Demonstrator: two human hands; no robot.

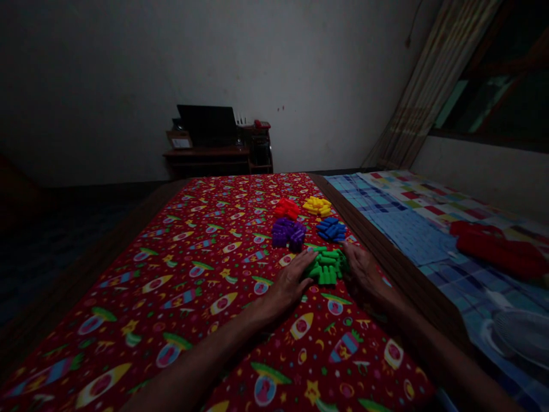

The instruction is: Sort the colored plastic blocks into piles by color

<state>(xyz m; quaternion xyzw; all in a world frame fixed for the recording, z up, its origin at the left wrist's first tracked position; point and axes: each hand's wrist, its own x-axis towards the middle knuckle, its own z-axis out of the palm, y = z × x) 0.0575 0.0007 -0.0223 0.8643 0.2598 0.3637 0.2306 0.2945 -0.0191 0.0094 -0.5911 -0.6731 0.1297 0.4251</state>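
A heap of small green tube-shaped plastic pieces [327, 274] lies on the red patterned cloth [227, 252], between my two hands. My left hand [291, 281] rests at the heap's left side, fingers stretched out and touching its edge. On the right side, my right hand [363, 270] stands on its edge with the fingers slightly bent against the green pieces; its palm side is turned away. Just beyond are a purple heap [288, 233] and a blue heap [331, 229] of similar pieces. Farther back lie a red heap [286, 208] and a yellow heap [317, 206].
The cloth covers a long table with a brown edge [386, 263]. To the right is a bed with checked sheets [403, 229], a red cloth item [500, 249] and a round fan [521, 335]. A desk [206, 153] with a monitor [208, 125] stands against the far wall.
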